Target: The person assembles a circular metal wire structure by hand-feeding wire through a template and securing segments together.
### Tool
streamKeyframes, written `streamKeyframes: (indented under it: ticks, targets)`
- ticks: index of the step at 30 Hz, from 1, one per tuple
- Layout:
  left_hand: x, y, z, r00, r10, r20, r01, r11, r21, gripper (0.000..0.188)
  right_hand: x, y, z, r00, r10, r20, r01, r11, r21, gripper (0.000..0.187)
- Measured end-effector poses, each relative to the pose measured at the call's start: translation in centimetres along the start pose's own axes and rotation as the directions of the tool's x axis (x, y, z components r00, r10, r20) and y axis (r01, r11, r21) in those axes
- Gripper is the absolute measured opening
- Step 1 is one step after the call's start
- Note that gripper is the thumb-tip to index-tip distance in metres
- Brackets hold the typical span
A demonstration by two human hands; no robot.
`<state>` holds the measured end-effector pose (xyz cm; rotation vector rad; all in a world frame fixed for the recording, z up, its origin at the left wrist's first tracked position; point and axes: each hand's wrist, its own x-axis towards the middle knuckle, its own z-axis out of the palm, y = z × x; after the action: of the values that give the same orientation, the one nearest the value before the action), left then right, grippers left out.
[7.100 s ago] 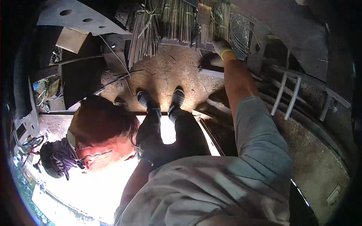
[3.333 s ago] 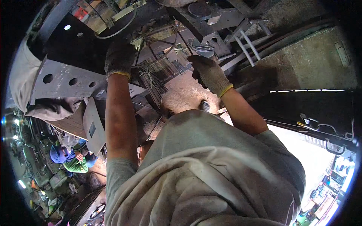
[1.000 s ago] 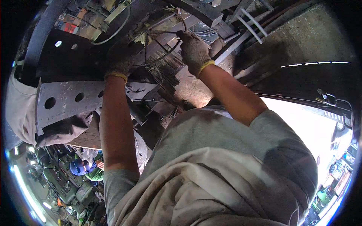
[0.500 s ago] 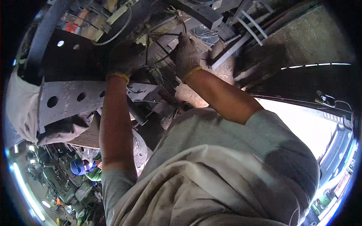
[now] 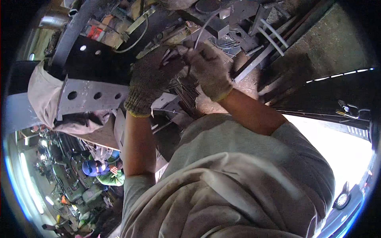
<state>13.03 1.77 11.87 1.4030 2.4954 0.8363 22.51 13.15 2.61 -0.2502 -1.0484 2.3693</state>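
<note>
Both of my hands wear knitted work gloves with yellow cuffs and meet over the cluttered metalwork at upper centre. My left hand (image 5: 150,77) is closed, fingers curled around something pale and narrow that I cannot make out. Close beside it, my right hand (image 5: 211,73) is closed in a pinch at the lower end of a thin, curved grey rod (image 5: 203,31). That rod bends upward and to the right from the fingertips. Between and below the gloves, several thin dark rods (image 5: 183,92) lie in a loose bundle.
A grey steel plate with round holes (image 5: 85,95) stands at left, with a pale cloth (image 5: 44,95) draped at its end. Light metal bars (image 5: 272,39) project at upper right. Farther off at lower left is a person in a blue cap (image 5: 91,168). A car (image 5: 343,202) shows at lower right.
My hands have drawn nearer to my body and closer together. The dark bent rods seen between them earlier are now mostly hidden, while a pale curved rod rises from the right hand.
</note>
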Motion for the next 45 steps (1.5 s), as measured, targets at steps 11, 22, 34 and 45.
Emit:
streamKeyframes:
  ticks: [11, 22, 34, 45]
  targets:
    - [-0.4, -2.5, 3.9, 0.981, 0.183, -0.067, -0.188, 0.803, -0.566, 0.03, 3.5, -4.7, -5.9, 0.944, 0.016, 0.331, 0.131, 0.899, -0.418, 0.029]
    - [-0.5, -1.8, 2.2, 0.947, 0.217, 0.238, -0.185, 0.971, -0.149, 0.027, 2.7, -10.2, -13.2, 0.781, 0.149, 0.606, 0.56, 0.26, -0.786, 0.033]
    - [0.5, -11.0, 0.3, 0.999, -0.009, -0.044, 0.031, 0.837, 0.546, 0.032, 4.5, -2.7, -15.6, 0.837, -0.086, 0.54, 0.542, -0.008, -0.84, 0.046]
    - [1.2, -16.5, 2.5, 0.911, -0.343, -0.228, 0.396, 0.882, 0.254, 0.041, 4.5, 0.9, -12.9, 0.96, -0.058, 0.273, 0.276, 0.345, -0.897, 0.033]
